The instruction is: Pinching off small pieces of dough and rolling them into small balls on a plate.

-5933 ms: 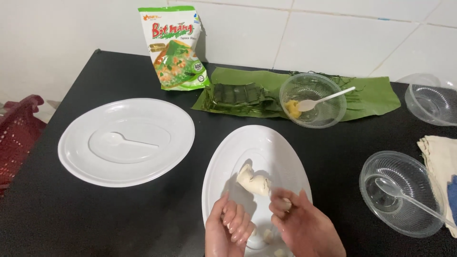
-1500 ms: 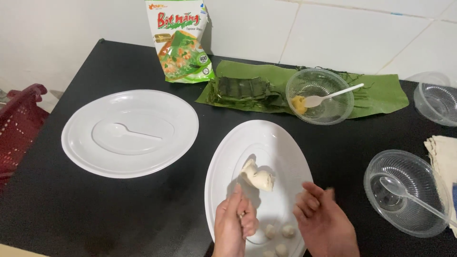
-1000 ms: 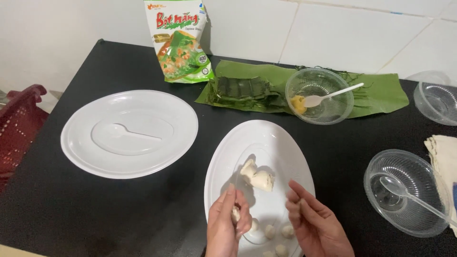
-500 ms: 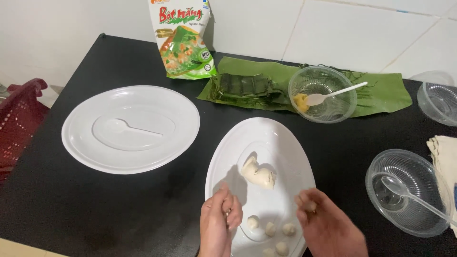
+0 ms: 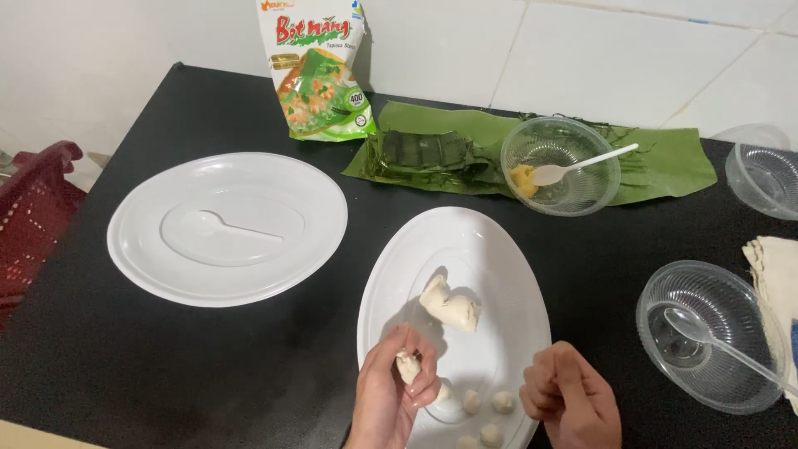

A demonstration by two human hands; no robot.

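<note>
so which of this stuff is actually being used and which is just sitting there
In use: left hand pinching a dough piece; right hand; oval plate; dough lump; small dough balls.

Lying about: second plate, starch bag, banana leaf, clear bowls.

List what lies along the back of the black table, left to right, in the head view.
Green starch bag → folded leaf parcel → clear bowl with yellow filling and a white spoon → empty clear bowl.
</note>
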